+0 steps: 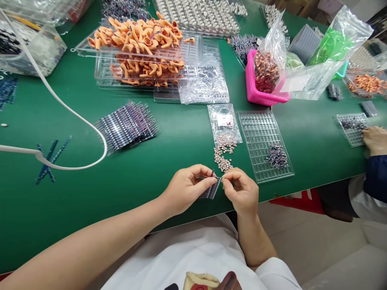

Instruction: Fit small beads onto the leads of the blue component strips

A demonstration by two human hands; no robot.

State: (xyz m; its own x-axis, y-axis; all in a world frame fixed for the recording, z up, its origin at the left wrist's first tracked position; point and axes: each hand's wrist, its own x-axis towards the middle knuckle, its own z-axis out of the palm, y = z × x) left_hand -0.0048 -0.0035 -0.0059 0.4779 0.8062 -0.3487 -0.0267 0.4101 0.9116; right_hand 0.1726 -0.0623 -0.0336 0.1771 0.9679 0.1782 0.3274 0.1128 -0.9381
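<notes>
My left hand [189,188] grips a short strip of small dark taped components [211,191] just above the near edge of the green table [169,133]. My right hand [240,191] pinches something tiny at the strip's upper right end; what it is I cannot make out. A little heap of small pinkish rings [223,154] lies right behind my fingers, spilling from a small clear bag [224,123]. To the right sits a clear gridded tray [263,141] with a clump of finished dark parts [276,156] on it.
A bundle of taped component strips [127,125] lies left of centre, and a white cable [60,104] loops across the left. Clear trays of orange pieces [142,44] stand at the back, a pink basket [260,86] back right. Another person's hand [375,139] works at a tray far right.
</notes>
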